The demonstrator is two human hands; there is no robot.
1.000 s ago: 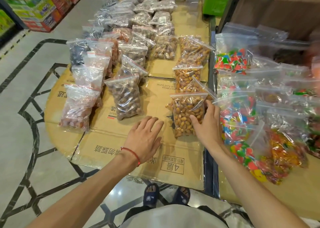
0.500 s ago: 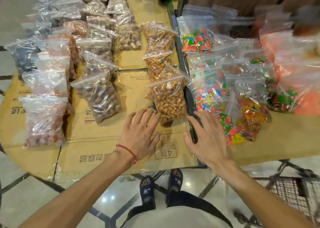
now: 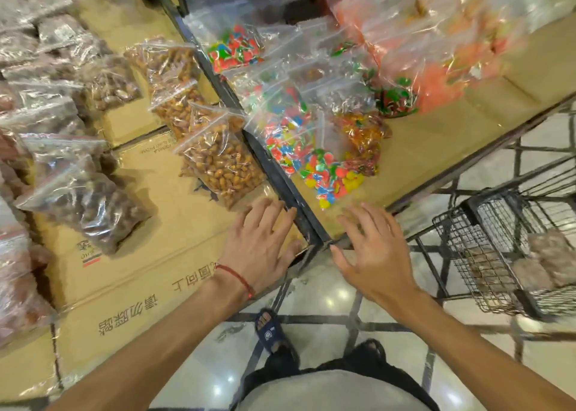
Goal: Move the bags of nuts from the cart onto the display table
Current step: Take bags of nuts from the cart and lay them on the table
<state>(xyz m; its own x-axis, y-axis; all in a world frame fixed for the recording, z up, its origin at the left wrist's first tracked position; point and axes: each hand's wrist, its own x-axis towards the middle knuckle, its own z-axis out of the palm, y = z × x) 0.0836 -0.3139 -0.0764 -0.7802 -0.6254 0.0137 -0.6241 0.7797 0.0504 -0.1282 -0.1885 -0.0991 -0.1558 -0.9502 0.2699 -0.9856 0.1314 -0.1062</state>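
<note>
glossy tiled floor with dark inlaid lines fills the bottom of the frame, under two cardboard-covered tables that meet at a dark metal edge running from the top centre down to the middle.

left hand sits at the centre, fingers spread and empty, palm down over the near corner of the left table, a red string around its wrist. right hand is just right of it, fingers also spread and holding nothing, over the near corner of the right table.

just above the left hand's fingertips lies a clear bag of tan nuts, the nearest in a row of similar bags running toward the upper left. a bag of darker nuts lies to the left of it, with more bags stacked along the left edge of the frame.

above the right hand, bags of coloured candy crowd the right table.

at the lower right stands a wire cart, with pale brown bags lying inside it, blurred.
</note>
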